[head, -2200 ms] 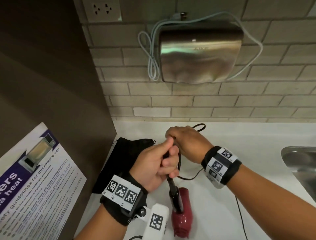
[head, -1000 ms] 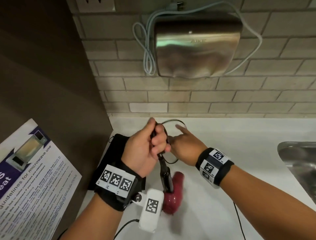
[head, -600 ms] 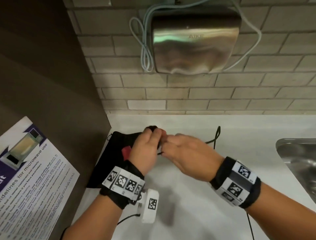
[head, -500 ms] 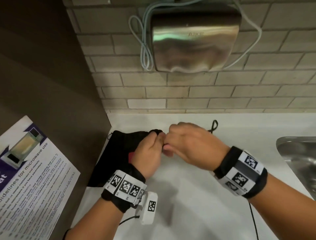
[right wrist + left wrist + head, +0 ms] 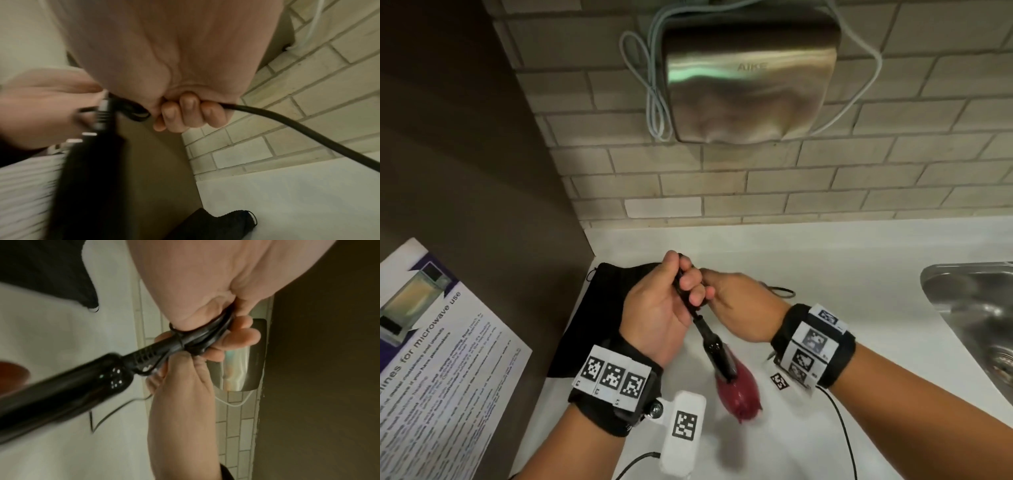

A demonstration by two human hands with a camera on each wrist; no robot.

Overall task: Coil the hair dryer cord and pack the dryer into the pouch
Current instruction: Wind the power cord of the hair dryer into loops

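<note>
The hair dryer has a red body [image 5: 739,394] and a black handle [image 5: 710,342] that slants up from it. My left hand [image 5: 685,284] grips the handle's end, with turns of the black cord [image 5: 205,335] under its fingers [image 5: 236,337]. Right beside it, my right hand [image 5: 722,294] is curled round the cord [image 5: 287,128], which runs off from the fist to the counter. A loop of cord [image 5: 780,291] shows behind the right hand. The black pouch [image 5: 592,308] lies flat on the counter under and left of my left hand.
A white counter [image 5: 859,274] meets a brick wall with a steel hand dryer [image 5: 750,75] above. A steel sink [image 5: 969,308] is at the right. A brown wall with a microwave poster [image 5: 431,359] closes the left side.
The dryer, tipped away and hidden behind my hands half a second ago, now hangs toward me with its red body in sight. My right hand has come round the handle with the cord.
</note>
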